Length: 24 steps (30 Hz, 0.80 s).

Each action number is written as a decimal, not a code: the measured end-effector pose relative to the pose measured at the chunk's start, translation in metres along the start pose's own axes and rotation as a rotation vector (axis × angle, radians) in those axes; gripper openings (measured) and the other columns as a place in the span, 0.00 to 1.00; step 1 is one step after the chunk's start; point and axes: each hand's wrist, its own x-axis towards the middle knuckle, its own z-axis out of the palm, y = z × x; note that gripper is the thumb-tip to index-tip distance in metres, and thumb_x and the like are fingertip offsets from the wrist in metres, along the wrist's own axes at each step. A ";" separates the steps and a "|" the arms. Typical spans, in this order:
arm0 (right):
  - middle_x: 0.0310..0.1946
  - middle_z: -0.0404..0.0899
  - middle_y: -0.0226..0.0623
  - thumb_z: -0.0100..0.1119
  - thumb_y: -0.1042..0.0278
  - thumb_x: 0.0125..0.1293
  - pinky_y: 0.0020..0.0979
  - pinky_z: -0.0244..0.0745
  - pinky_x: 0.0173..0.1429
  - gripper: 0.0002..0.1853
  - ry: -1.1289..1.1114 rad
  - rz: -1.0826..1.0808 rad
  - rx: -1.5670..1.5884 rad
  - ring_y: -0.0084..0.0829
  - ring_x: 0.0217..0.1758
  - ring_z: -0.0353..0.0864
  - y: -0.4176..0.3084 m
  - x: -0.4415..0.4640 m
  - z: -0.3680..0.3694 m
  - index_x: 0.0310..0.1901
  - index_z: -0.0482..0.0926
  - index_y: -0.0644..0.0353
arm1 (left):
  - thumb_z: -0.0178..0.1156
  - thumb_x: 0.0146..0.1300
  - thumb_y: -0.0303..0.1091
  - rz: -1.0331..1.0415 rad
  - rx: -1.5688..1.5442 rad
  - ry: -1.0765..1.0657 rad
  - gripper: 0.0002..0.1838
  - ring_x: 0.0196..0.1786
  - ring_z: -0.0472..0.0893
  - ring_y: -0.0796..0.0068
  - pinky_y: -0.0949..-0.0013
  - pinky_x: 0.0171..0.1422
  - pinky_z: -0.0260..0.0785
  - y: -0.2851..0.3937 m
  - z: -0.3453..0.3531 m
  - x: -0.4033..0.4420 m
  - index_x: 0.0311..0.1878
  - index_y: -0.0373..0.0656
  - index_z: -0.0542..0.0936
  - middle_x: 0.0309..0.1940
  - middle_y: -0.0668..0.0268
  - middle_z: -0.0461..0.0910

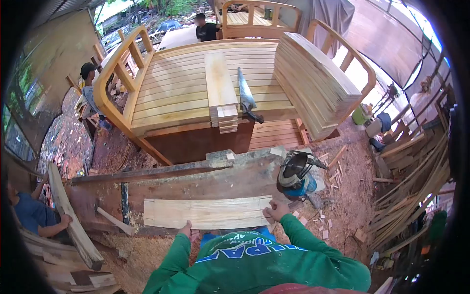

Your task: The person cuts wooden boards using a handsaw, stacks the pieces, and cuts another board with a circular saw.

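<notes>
On the scuffed brown wooden counter (169, 187): pale rectangular wooden board (208, 212), apparently at positioning; left grip (185, 229) touches near edge, right grip (276, 210) right end, closure unclear; next move needs steady two-handed control.

The board (205, 213) is pale bare wood, matt and smooth-looking, its grain showing. The desk (169, 188) is dull, rough, worn wood. Glossy, varnished-looking wood forms the frame (102, 93); the stack (316, 81) is matt raw wood. The saw's (246, 92) blade is shiny metal, the shirt (245, 269) matt cloth.
</notes>
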 end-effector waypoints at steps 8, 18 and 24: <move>0.48 0.89 0.55 0.62 0.31 0.66 0.46 0.83 0.58 0.36 -0.007 0.371 -0.218 0.47 0.54 0.90 0.042 -0.022 0.059 0.53 0.88 0.63 | 0.68 0.69 0.60 0.253 0.006 0.264 0.35 0.51 0.88 0.57 0.55 0.41 0.81 0.006 -0.070 0.052 0.65 0.40 0.79 0.57 0.49 0.84; 0.42 0.89 0.52 0.64 0.48 0.74 0.41 0.91 0.35 0.27 0.108 0.526 0.248 0.41 0.32 0.92 0.069 -0.017 0.097 0.58 0.82 0.68 | 0.86 0.44 0.54 0.257 0.735 0.720 0.64 0.79 0.69 0.51 0.54 0.81 0.65 0.113 -0.181 -0.002 0.78 0.29 0.63 0.76 0.40 0.68; 0.36 0.89 0.50 0.68 0.57 0.72 0.40 0.90 0.30 0.21 0.203 0.652 0.634 0.41 0.29 0.90 0.031 -0.033 0.090 0.56 0.80 0.68 | 0.84 0.45 0.59 0.301 0.939 0.681 0.50 0.69 0.81 0.52 0.55 0.73 0.73 0.119 -0.188 0.041 0.68 0.38 0.79 0.65 0.47 0.82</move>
